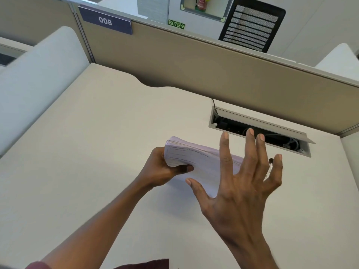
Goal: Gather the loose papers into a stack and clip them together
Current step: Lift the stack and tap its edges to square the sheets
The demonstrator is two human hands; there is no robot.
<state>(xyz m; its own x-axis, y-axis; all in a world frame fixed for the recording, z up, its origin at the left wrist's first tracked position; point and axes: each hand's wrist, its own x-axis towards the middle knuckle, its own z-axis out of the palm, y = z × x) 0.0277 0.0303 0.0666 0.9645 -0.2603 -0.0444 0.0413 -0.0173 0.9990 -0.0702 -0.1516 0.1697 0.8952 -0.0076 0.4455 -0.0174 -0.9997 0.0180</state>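
Observation:
A stack of white printed papers (202, 162) is held just above the pale desk (97, 152), its edges fairly even. My left hand (165, 169) grips the stack's left end, thumb on top. My right hand (242, 187) hovers over the stack's right half with fingers spread wide, holding nothing; it hides that end of the papers. A small dark object with a shiny part, possibly a binder clip (271, 161), peeks out between my right ring and little fingers; whether it sits on the papers or the desk is unclear.
An open cable hatch (258, 131) with wires lies in the desk just beyond my right hand. A beige partition (194, 63) labelled 008 closes off the back. A white side panel (38, 80) stands at the left. A black mesh chair (252, 26) is behind the partition.

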